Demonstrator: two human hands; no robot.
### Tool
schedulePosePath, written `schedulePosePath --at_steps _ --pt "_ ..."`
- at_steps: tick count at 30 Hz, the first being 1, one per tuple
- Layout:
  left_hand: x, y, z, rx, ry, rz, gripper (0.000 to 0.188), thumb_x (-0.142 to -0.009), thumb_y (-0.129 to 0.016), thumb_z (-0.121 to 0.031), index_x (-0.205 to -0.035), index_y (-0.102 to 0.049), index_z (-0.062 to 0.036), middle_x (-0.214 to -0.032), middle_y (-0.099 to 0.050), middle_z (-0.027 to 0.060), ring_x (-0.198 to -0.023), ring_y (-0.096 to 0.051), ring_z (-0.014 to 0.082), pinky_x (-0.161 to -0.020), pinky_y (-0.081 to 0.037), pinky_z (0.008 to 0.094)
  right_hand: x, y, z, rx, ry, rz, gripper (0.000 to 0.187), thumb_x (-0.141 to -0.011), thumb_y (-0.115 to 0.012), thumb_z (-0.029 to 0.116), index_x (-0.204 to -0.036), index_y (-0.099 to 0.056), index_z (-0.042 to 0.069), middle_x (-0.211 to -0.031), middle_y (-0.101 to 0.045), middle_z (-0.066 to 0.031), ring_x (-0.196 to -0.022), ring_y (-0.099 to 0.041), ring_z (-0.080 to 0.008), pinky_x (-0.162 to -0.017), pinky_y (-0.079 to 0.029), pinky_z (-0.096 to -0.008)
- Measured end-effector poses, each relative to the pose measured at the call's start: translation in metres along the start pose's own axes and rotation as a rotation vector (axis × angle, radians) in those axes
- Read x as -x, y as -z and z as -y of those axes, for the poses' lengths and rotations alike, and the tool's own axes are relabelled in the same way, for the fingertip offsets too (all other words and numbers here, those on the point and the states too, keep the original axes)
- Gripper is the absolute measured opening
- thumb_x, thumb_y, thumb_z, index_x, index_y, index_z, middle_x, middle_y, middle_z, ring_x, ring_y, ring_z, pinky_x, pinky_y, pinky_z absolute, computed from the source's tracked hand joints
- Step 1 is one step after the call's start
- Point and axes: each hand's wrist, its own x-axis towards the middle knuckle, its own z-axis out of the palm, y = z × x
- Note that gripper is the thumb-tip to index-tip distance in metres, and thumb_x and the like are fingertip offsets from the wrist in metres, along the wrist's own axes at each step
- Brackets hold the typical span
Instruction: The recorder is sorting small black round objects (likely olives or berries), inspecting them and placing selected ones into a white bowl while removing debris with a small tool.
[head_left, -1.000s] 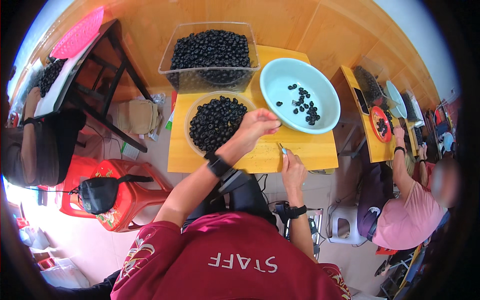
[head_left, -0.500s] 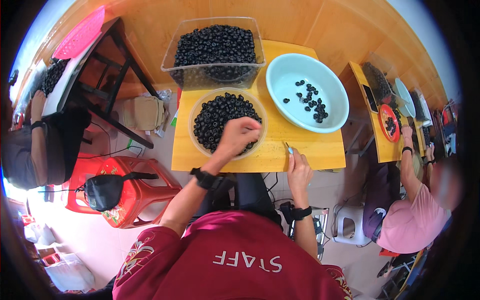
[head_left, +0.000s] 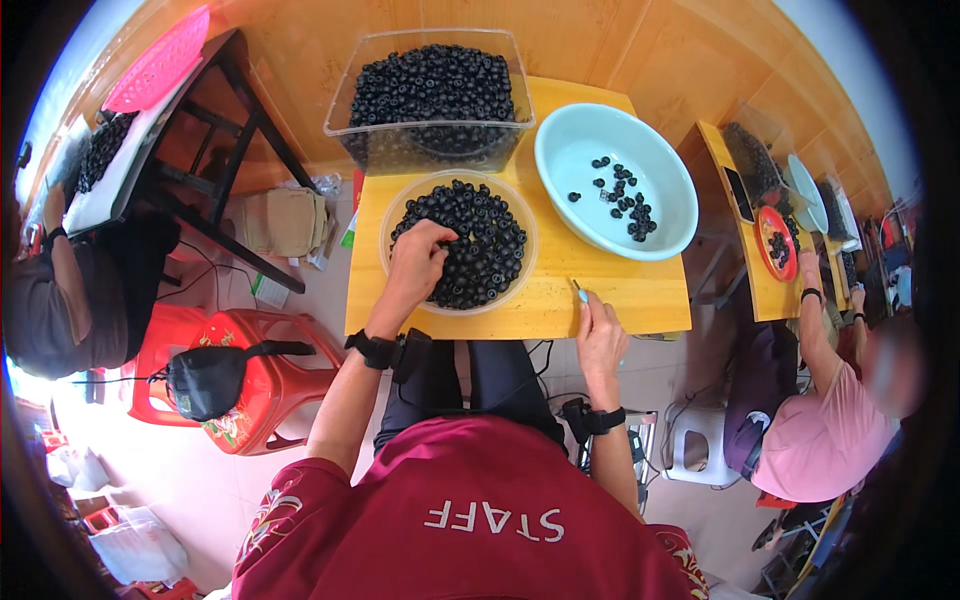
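Observation:
My left hand (head_left: 416, 265) reaches into a round clear bowl (head_left: 388, 262) heaped with small black ring-shaped pieces (head_left: 485, 255). Its thumb and fingers are pinched together at the pile; whether a piece is between them is hidden. At the yellow table's front edge, my right hand (head_left: 600, 340) is closed around a slim pointed tool (head_left: 577, 287). The tool's thin tip points up and left, and light blue shows beside the fingers. Beyond that hand, a light blue basin (head_left: 565, 225) holds a scatter of black pieces (head_left: 638, 215), some of them clumped together.
Behind the bowl stands a clear rectangular box (head_left: 385, 150) full of black pieces on the yellow table (head_left: 540, 318). A red stool (head_left: 270, 400) with a black bag (head_left: 210, 383) is at left. People work at tables on both sides, one in a pink shirt (head_left: 825, 440).
My left hand has moved left across the bowl, from above its right side down to the pile's left part. My right hand stays nearly in place with the tool.

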Motion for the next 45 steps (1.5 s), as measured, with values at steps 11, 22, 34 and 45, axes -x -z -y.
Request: schedulePosePath --at_steps 11,22,34,45 --pt "-0.014 -0.007 0.002 -0.115 -0.027 0.146 0.014 -0.071 -0.066 0.002 -0.084 -0.063 0.0 -0.085 -0.061 0.0109 -0.076 -0.061 0.0263 -0.068 -0.049 0.035 0.002 -0.001 -0.002 0.004 -0.023 0.024 0.022 -0.09 -0.055 0.02 -0.108 -0.063 0.012 -0.081 -0.061 -0.0133 -0.068 -0.061 -0.0362 -0.059 -0.048 -0.0451" --pt "0.026 -0.003 -0.038 1.324 0.551 0.303 0.02 -0.089 -0.06 -0.007 -0.108 -0.061 -0.0024 -0.089 -0.066 0.0066 -0.073 -0.063 0.0102 -0.069 -0.052 0.0203 -0.004 0.028 0.034 -0.356 -0.031 0.029 0.021 -0.089 -0.056 0.014 -0.108 -0.064 0.008 -0.075 -0.057 -0.0144 -0.065 -0.058 -0.0335 -0.058 -0.045 -0.0401" --pt "0.047 -0.017 -0.041 1.561 0.645 0.345 0.018 -0.088 -0.061 -0.006 -0.106 -0.061 -0.0014 -0.092 -0.066 0.0059 -0.08 -0.065 0.0127 -0.074 -0.054 0.0228 -0.002 0.047 0.096 -0.492 0.324 0.007 0.027 -0.081 -0.065 0.009 -0.108 -0.065 0.008 -0.068 -0.052 -0.0067 -0.057 -0.056 -0.0243 -0.052 -0.044 -0.0353" --pt "0.052 -0.016 -0.045 1.531 0.631 0.369 0.017 -0.087 -0.062 -0.006 -0.103 -0.059 -0.0033 -0.089 -0.063 0.0036 -0.081 -0.065 0.0127 -0.074 -0.054 0.0229 -0.004 0.047 0.099 -0.435 0.376 -0.006 0.028 -0.081 -0.066 0.01 -0.109 -0.065 0.009 -0.067 -0.051 -0.0063 -0.056 -0.056 -0.0239 -0.051 -0.044 -0.035"
